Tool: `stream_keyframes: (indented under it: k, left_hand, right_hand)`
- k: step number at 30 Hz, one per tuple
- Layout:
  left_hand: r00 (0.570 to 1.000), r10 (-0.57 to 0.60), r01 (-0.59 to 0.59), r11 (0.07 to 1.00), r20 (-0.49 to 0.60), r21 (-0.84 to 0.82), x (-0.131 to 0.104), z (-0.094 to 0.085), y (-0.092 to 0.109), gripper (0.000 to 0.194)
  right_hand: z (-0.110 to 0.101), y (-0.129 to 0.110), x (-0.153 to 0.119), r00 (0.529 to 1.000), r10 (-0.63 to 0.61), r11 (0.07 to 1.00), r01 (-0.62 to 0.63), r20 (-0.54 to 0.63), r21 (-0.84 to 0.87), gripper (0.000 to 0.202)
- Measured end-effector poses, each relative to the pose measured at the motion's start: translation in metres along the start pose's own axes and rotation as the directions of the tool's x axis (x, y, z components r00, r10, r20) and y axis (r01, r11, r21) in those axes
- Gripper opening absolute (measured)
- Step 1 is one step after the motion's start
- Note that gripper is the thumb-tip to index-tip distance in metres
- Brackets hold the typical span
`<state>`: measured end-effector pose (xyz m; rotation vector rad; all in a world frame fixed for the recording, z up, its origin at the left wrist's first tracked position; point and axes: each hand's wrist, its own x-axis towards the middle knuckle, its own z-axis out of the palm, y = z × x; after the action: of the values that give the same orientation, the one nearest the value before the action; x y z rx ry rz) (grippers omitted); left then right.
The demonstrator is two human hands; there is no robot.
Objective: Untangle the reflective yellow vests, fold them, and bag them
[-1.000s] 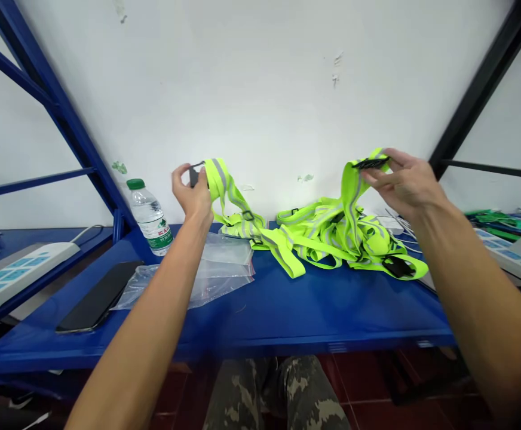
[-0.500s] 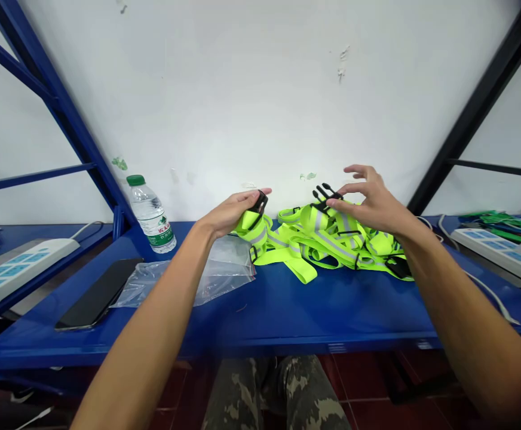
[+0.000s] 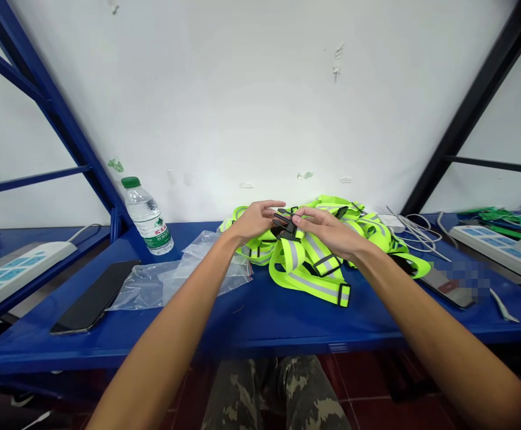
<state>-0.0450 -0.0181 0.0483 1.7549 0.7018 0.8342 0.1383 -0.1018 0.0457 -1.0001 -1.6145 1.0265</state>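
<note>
Neon yellow-green straps with grey reflective stripes point(image 3: 316, 286) lie heaped on the blue table, with black sliders on them. Between my hands is a black plastic buckle point(image 3: 286, 227), its pronged part near my left fingers. My right hand point(image 3: 327, 228) pinches the buckle from the right with thumb and fingers. On the other side, my left hand point(image 3: 257, 221) is closed at the buckle's left edge; its grip there is partly hidden. The hands nearly touch, just above the straps.
Clear plastic bags point(image 3: 189, 272) and a black phone point(image 3: 97, 295) lie at the left, near a water bottle point(image 3: 150, 218). A second phone point(image 3: 449, 283) and white cables point(image 3: 422, 236) are at the right. Power strips point(image 3: 502, 251) flank the blue table point(image 3: 287, 325).
Both hands have come together at the middle, bringing the buckle parts close to each other. The straps have shifted, and a loop now hangs toward the front. The right phone has come into view.
</note>
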Motion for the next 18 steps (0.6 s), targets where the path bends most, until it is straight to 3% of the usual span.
stream_keyframes:
  k: [4, 7, 9, 11, 14, 16, 18]
  left_hand:
    - [0.981, 0.125, -0.054, 0.911, -0.148, 0.409, 0.002, 0.005, 0.000, 0.024]
    - [0.980, 0.152, -0.038, 0.782, -0.131, 0.622, 0.001, 0.006, 0.002, 0.018]
    - [0.989, 0.124, -0.051, 0.783, -0.075, 0.621, -0.002, 0.004, 0.006, 0.028]
    - [0.997, 0.074, -0.076, 0.844, 0.026, 0.532, -0.007, 0.001, 0.011, 0.033]
    - [0.983, 0.049, -0.127, 0.875, 0.176, 0.466, -0.016, -0.002, 0.018, 0.045]
    - [0.976, 0.062, -0.156, 0.865, 0.207, 0.477, -0.019, -0.005, 0.019, 0.061]
    - [0.977, 0.049, -0.138, 0.886, 0.207, 0.442, -0.020, -0.010, 0.016, 0.059]
  right_hand:
    - [0.001, 0.009, 0.003, 0.993, 0.043, 0.998, -0.038, -0.108, 0.046, 0.036]
    - [0.002, 0.014, 0.006, 0.975, 0.066, 0.997, -0.057, -0.213, 0.049, 0.037]
    - [0.001, 0.017, 0.008, 0.959, 0.084, 0.996, -0.073, -0.272, 0.049, 0.038]
    - [-0.001, 0.018, 0.009, 0.943, 0.111, 0.993, -0.093, -0.313, 0.073, 0.039]
    - [-0.003, 0.020, 0.007, 0.945, 0.152, 0.981, -0.110, -0.288, 0.157, 0.041]
    - [-0.004, 0.020, 0.006, 0.952, 0.164, 0.975, -0.116, -0.259, 0.191, 0.040]
    - [-0.008, 0.021, 0.007, 0.949, 0.158, 0.979, -0.116, -0.273, 0.166, 0.039]
